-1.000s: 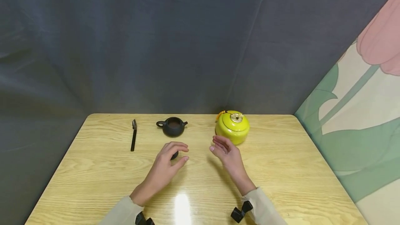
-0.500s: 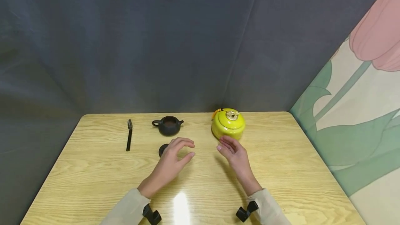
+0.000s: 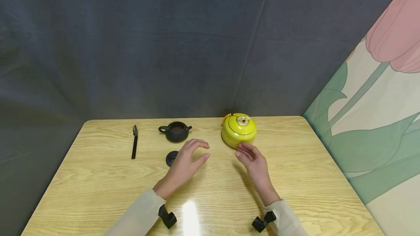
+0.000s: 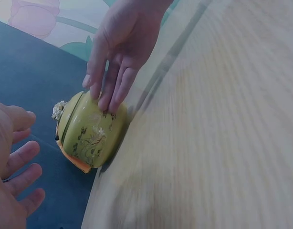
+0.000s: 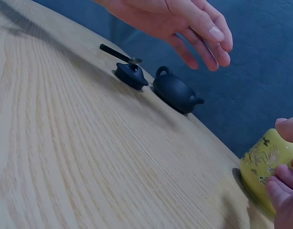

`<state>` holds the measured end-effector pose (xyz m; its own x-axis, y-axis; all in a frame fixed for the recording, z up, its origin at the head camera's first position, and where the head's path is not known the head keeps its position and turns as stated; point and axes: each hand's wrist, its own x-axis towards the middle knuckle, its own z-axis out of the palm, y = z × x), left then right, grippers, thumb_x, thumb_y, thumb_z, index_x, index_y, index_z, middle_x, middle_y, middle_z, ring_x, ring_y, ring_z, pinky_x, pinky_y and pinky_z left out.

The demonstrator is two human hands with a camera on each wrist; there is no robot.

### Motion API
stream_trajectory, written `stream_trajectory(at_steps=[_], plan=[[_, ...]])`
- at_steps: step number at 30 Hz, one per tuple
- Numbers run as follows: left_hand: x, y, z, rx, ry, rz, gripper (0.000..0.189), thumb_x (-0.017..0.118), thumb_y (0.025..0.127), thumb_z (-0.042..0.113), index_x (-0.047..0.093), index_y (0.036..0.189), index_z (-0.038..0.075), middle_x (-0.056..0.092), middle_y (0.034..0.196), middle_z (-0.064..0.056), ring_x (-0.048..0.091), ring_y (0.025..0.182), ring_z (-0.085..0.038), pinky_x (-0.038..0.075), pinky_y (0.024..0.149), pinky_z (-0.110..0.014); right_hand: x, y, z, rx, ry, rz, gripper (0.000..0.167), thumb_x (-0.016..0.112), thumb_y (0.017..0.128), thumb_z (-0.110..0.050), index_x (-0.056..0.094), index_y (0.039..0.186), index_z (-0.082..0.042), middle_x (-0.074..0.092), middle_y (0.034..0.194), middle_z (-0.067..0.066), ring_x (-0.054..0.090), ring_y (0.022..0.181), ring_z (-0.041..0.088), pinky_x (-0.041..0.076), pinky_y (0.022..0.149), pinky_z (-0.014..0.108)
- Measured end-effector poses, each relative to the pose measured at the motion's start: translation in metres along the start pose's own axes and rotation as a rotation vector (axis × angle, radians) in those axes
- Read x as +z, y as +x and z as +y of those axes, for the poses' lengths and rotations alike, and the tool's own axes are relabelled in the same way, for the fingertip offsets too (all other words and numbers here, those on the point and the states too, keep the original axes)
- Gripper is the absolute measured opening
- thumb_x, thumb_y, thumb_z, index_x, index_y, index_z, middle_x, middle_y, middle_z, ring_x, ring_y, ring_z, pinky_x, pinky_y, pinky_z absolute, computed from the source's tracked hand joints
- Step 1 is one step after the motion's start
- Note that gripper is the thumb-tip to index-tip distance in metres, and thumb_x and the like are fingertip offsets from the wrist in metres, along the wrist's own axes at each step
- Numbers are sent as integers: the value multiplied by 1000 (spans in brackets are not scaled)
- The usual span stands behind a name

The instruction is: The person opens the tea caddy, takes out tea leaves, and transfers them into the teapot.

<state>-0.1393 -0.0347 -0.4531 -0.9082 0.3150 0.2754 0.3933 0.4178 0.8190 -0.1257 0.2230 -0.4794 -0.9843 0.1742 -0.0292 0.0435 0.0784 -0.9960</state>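
My left hand (image 3: pixel 184 166) hovers over the table with fingers spread and softly bent, holding nothing. Just beyond it lies the teapot's black lid (image 3: pixel 170 158), partly covered by that hand in the head view. My right hand (image 3: pixel 257 165), also holding nothing, has its fingertips close to the front of a yellow lidded jar (image 3: pixel 237 137). The jar carries a gold knob and an orange tassel; dragon-like decoration (image 4: pixel 91 140) shows on its side in the left wrist view. A small black teapot (image 3: pixel 177 132), lidless, stands farther back, handle left and spout right.
A slim black-handled tool (image 3: pixel 134 146) with a metal head lies left of the teapot. The wooden table (image 3: pixel 98 192) ends at a dark curtain (image 3: pixel 164 46) behind. A flower-patterned cloth (image 3: pixel 377 130) hangs along the right side.
Both hands have drifted right, baring more of the black lid. The right hand's fingertips have shifted along the jar's front. The camera view has turned slightly; the objects stay put.
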Motion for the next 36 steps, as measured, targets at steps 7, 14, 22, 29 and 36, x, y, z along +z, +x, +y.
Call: stream_trajectory(at_steps=[7,14,22,29,36], plan=[[9,20,3,19,1,-12,22,73,103,25,72,125,20,69,135,4,59,136,-23,50,116,-51,-12,6,1,25,4,120,51,70,102,-6,51,149,4,58,149,25,65,116,0,55,97,10],[14,35,3,1,-7,-8,23,74,102,23,72,125,19,70,134,0,60,136,-25,49,116,-51,-25,15,-5,59,41,140,55,69,105,-12,46,154,0,53,156,19,60,130,10,53,98,9],[21,48,-3,-28,-27,-20,24,73,103,24,71,127,18,69,136,-2,58,139,-26,48,118,-51,-30,23,-7,44,32,148,59,69,104,-12,43,156,1,49,160,20,50,148,29,50,97,4],[30,72,-1,-25,-43,-40,30,70,105,23,69,133,10,67,139,-4,59,140,-28,48,118,-51,-28,35,-4,9,-36,150,68,73,102,-13,41,159,0,46,164,20,48,152,31,50,114,19],[40,100,1,-27,-37,-26,31,70,105,25,69,133,11,66,139,-7,60,138,-28,49,117,-49,-24,47,1,-47,-64,140,75,76,100,-15,37,162,-2,41,167,19,39,158,34,31,133,48]])
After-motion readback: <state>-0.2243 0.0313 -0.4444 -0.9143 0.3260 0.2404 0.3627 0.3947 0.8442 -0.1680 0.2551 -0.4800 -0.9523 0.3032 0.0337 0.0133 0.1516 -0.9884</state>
